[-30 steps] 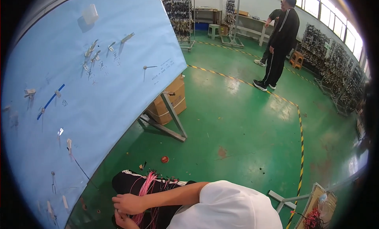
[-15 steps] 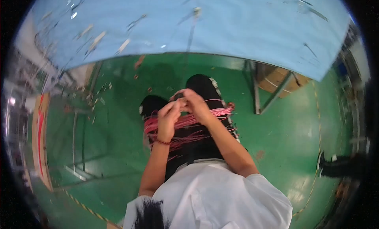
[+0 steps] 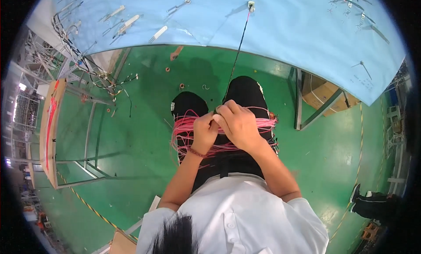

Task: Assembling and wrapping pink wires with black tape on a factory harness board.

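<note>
My left hand (image 3: 205, 130) and my right hand (image 3: 239, 124) meet above my lap, their fingers closed and pressed together. A thin black-wrapped cable (image 3: 239, 50) runs taut down to my right fingertips from a small pale connector (image 3: 251, 7) on the blue board, with a short pink stretch near the connector. Something small and dark shows between the hands, mostly hidden by the fingers. What the left fingers pinch cannot be made out. Beneath both hands, a bundle of pink wires (image 3: 186, 127) lies across my thighs.
The blue board (image 3: 285, 32) carries several upright pegs and clips. Under it, a cardboard box (image 3: 322, 94) sits by a metal leg (image 3: 299, 100). Left, a wooden-edged metal stand (image 3: 49, 135) is near hanging wire harnesses (image 3: 103, 81). Another person's legs (image 3: 372, 206) show at right.
My hands have drawn in closer together, and the right fingers now cover more of the small dark thing. The whole view has shifted, and the board looks sharper.
</note>
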`<state>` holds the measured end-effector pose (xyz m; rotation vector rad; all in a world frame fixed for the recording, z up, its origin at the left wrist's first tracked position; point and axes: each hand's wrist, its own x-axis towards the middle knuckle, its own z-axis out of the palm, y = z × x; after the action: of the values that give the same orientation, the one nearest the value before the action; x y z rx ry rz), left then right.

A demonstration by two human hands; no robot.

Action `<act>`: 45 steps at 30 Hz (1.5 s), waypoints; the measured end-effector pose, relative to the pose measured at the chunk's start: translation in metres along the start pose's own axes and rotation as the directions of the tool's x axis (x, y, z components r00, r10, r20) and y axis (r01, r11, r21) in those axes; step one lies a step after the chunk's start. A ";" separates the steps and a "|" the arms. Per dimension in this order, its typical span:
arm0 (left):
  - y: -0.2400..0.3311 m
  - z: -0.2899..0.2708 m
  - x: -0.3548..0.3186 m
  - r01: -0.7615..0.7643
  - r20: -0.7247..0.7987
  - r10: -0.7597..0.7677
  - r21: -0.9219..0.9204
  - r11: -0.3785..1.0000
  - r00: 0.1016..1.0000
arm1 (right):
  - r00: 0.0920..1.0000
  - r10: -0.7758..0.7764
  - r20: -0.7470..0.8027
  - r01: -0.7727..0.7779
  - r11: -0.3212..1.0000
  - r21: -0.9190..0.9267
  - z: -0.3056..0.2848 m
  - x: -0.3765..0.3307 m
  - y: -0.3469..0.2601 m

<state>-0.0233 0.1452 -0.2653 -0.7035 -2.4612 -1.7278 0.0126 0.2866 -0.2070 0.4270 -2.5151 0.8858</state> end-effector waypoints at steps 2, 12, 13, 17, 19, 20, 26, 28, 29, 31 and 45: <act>-0.004 -0.002 -0.008 0.007 -0.011 -0.008 -0.036 0.999 1.000 | 0.980 0.189 -0.062 -0.169 0.957 0.236 -0.008 0.011 -0.010; 0.025 -0.011 -0.009 0.385 0.188 -0.337 -0.516 0.765 0.923 | 0.873 0.224 0.434 -0.407 -0.154 0.900 0.041 0.004 0.045; 0.027 -0.013 -0.008 0.391 0.202 -0.336 -0.527 0.755 0.920 | 0.893 0.158 0.421 -0.378 -0.243 0.893 0.041 0.006 0.044; 0.025 -0.016 0.001 0.382 0.224 -0.311 -0.587 0.714 0.924 | 0.916 0.103 0.387 -0.336 -0.325 0.884 0.044 -0.002 0.055; 0.023 -0.016 0.002 0.381 0.217 -0.316 -0.591 0.711 0.924 | 0.917 0.093 0.387 -0.340 -0.324 0.883 0.043 -0.007 0.054; 0.022 -0.017 0.002 0.373 0.214 -0.307 -0.598 0.709 0.927 | 0.915 0.111 0.387 -0.334 -0.326 0.884 0.045 -0.010 0.055; 0.017 -0.020 -0.002 0.334 0.181 -0.281 -0.491 0.805 0.943 | 0.883 0.253 0.395 -0.382 -0.101 0.919 0.040 -0.019 0.045; 0.014 -0.019 -0.002 0.274 0.136 -0.238 -0.419 0.866 0.962 | 0.877 0.275 0.393 -0.408 -0.005 0.913 0.032 -0.022 0.041; 0.014 -0.018 -0.002 0.212 0.094 -0.191 -0.339 0.917 0.977 | 0.877 0.287 0.386 -0.431 0.114 0.895 0.029 -0.024 0.041; 0.014 -0.014 0.001 0.077 0.006 -0.078 -0.181 0.980 0.997 | 0.876 0.302 0.375 -0.449 0.232 0.863 0.024 -0.025 0.042; 0.010 -0.013 0.008 -0.074 -0.053 0.097 0.342 0.937 0.994 | 0.941 0.335 -0.040 -0.276 0.831 0.482 0.036 -0.006 0.022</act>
<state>-0.0291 0.1389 -0.2491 -0.6873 -2.5439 -1.2269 -0.0026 0.2811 -0.2463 0.0998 -2.2697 1.6151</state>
